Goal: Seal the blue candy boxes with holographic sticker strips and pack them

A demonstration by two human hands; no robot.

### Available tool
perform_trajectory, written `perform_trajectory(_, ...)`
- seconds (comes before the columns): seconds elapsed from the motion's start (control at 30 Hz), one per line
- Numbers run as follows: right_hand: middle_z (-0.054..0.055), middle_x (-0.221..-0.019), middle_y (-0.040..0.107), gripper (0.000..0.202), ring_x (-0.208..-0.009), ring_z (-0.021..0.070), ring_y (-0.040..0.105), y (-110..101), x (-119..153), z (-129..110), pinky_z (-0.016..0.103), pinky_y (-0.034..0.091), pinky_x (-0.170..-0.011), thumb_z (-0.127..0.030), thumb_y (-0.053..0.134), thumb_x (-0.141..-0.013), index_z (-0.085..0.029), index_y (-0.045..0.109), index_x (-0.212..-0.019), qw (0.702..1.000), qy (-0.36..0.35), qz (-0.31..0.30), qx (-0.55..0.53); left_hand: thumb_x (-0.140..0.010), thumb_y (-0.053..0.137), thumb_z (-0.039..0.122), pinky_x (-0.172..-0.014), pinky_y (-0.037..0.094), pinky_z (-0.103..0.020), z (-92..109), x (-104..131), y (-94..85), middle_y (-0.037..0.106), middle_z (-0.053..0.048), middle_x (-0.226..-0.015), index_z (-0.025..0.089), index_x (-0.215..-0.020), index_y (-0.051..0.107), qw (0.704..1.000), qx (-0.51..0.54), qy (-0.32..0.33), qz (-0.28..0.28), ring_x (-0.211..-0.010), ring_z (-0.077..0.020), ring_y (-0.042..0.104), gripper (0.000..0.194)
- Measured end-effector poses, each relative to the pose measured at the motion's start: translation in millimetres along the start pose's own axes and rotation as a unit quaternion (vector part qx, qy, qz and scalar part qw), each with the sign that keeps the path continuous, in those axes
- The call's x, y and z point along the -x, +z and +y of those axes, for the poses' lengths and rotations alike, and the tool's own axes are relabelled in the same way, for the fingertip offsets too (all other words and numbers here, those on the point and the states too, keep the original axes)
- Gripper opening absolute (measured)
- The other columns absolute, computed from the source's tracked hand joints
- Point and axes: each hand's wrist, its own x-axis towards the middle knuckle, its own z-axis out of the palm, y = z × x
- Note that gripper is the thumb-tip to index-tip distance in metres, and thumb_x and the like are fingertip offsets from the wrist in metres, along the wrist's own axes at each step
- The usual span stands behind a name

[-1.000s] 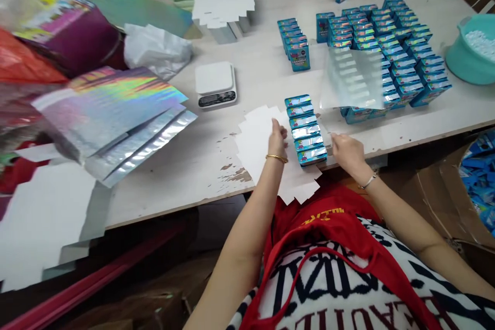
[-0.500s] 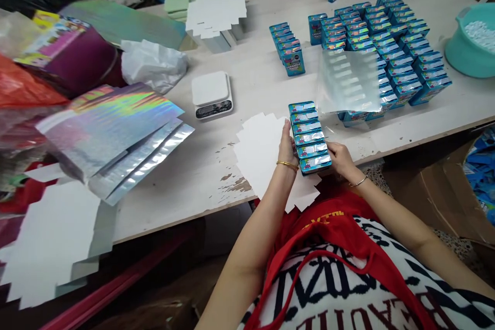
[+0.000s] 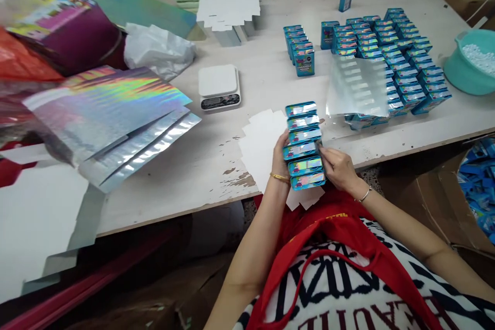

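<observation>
A row of several small blue candy boxes (image 3: 303, 135), their shiny tops facing up, is held between my hands near the table's front edge. My left hand (image 3: 281, 157) grips the row along its left side, its fingertips hidden behind the boxes. On the opposite side, my right hand (image 3: 339, 167) is closed with its thumb and fingers against the lower boxes. One box in the middle sits slightly out of line to the left. Beneath lies a white die-cut cardboard sheet (image 3: 260, 136), partly covered by the boxes and my left hand.
Several rows of blue boxes (image 3: 402, 72) stand at the right, with clear plastic bags (image 3: 358, 85) over the nearest ones. A white scale (image 3: 219, 85), silvery pouches (image 3: 127, 118) and stacked white cartons (image 3: 228, 7) are further left. A turquoise tub (image 3: 469, 69) holds white pieces.
The row of boxes has tilted and come slightly nearer to me, and its middle boxes have shifted out of line. My right hand has moved in against the row's side. The view has turned slightly.
</observation>
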Motion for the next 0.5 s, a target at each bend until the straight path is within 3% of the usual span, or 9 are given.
perform_trajectory(0.13, 0.013, -0.093, 0.068, 0.047, -0.087, 0.0236, 0.057, -2.3, -39.4, -52.0, 0.036, 0.042, -0.077, -0.018, 0.03, -0.102, -0.012, 0.053, -0.142, 0.982, -0.136, -0.084, 0.097, -0.076, 0.062, 0.069, -0.085, 0.06, -0.042, 34.3, 37.5, -41.5, 0.075, -0.009, -0.1, 0.02, -0.1, 0.068, 0.996, 0.08, 0.016, 0.048, -0.103, -0.0299, 0.071, 0.055)
perform_trajectory(0.27, 0.014, -0.104, 0.066, 0.047, -0.095, 0.0252, 0.053, 23.1, -77.0, -83.1, 0.038, 0.038, -0.079, -0.011, 0.03, -0.101, -0.018, 0.052, -0.142, 0.952, -0.228, -0.143, 0.149, -0.074, 0.069, 0.055, -0.087, 0.06, -0.041, 51.8, 78.8, -94.3, 0.075, -0.005, -0.1, 0.021, -0.101, 0.067, 0.981, 0.1, 0.08, 0.148, -0.099, -0.0275, 0.072, 0.043)
perform_trajectory(0.4, 0.018, -0.116, 0.062, 0.049, -0.102, 0.0282, 0.051, 64.5, -82.5, -67.4, 0.041, 0.04, -0.083, -0.007, 0.036, -0.095, -0.013, 0.049, -0.142, 0.943, -0.211, -0.205, 0.153, -0.069, 0.072, 0.047, -0.074, 0.063, -0.039, 50.7, 125.2, -140.1, 0.073, -0.002, -0.081, 0.021, -0.095, 0.067, 0.964, 0.108, 0.055, 0.237, -0.076, -0.0237, 0.073, 0.037)
perform_trajectory(0.5, 0.018, -0.127, 0.058, 0.053, -0.111, 0.0295, 0.05, 84.3, -72.5, -37.2, 0.044, 0.043, -0.092, -0.011, 0.047, -0.091, -0.012, 0.045, -0.143, 0.964, -0.163, -0.199, 0.069, -0.068, 0.072, 0.044, -0.065, 0.063, -0.039, 44.1, 157.0, -153.9, 0.072, -0.002, -0.076, 0.021, -0.095, 0.067, 0.957, 0.112, -0.007, 0.267, -0.066, -0.0234, 0.071, 0.036)
